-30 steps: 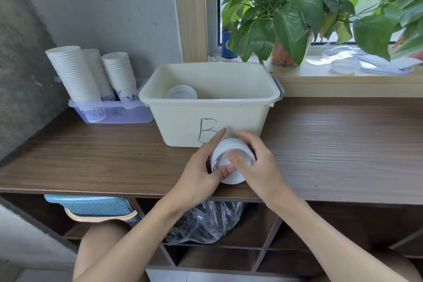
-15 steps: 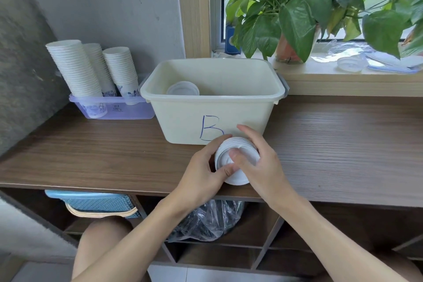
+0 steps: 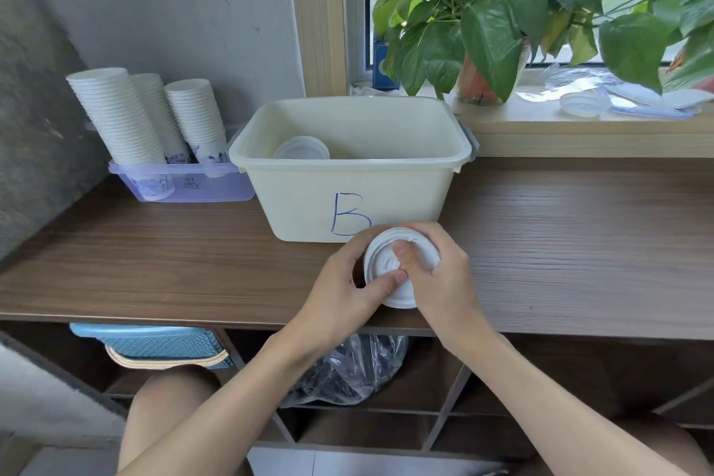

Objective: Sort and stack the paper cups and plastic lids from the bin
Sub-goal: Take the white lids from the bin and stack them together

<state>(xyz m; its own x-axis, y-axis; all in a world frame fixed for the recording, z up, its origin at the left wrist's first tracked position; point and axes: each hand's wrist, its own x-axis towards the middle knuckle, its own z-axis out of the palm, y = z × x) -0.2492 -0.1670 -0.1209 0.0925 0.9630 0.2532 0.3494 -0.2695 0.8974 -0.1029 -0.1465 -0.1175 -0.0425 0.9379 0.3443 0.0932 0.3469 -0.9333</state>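
Note:
A stack of white plastic lids (image 3: 386, 263) is held on its side just in front of the cream bin marked "B" (image 3: 347, 201). My left hand (image 3: 344, 294) grips the stack from the left, thumb on the front lid. My right hand (image 3: 444, 278) grips it from the right, thumb pressed into the lid's middle. More lids (image 3: 301, 148) lie inside the bin at its left. Three stacks of white paper cups (image 3: 116, 116) stand in a clear purple tray (image 3: 185, 185) left of the bin.
The bin and tray sit on a wooden counter (image 3: 579, 243) against a grey wall. A potted plant (image 3: 502, 19) and loose clear lids (image 3: 585, 103) are on the window sill behind. Below the counter are shelves with a blue basket (image 3: 154, 346) and a plastic bag (image 3: 347, 371).
Both hands with the lid stack have shifted slightly right and my fingers have closed tighter round it. My left index finger no longer points up at the bin.

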